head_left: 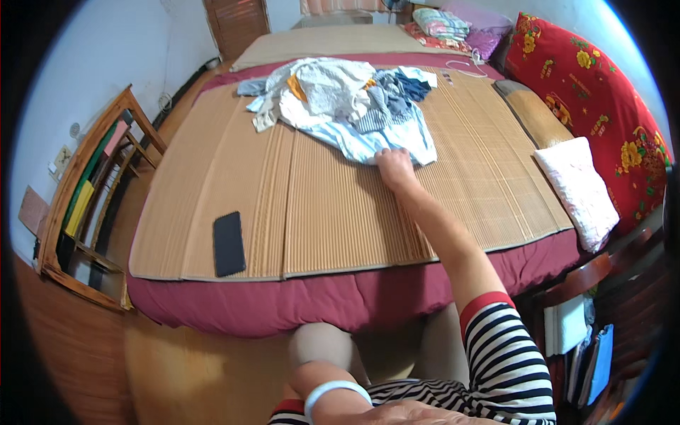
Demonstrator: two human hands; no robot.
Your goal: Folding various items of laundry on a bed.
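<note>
My right hand (396, 166) reaches forward over the bed, its fingers curled on the near edge of a light blue and white striped garment (390, 142). That garment spreads out from under a heap of clothes on the bamboo mat (340, 212). In the heap are a pale grey-white patterned cloth (340, 79), a grey-and-white striped piece (374, 114) and a dark blue piece (413, 87). My left arm is bent across my body, with a white band at the wrist. Only part of my left hand (417, 411) shows at the bottom edge; its fingers are hidden.
A black smartphone (229, 244) lies on the mat's near left. A white pillow (578, 191) and a red floral cushion (589, 106) line the right side. Left stands a wooden frame (87, 186); a dark wooden chair (579, 279) and folders (600, 364) are at lower right.
</note>
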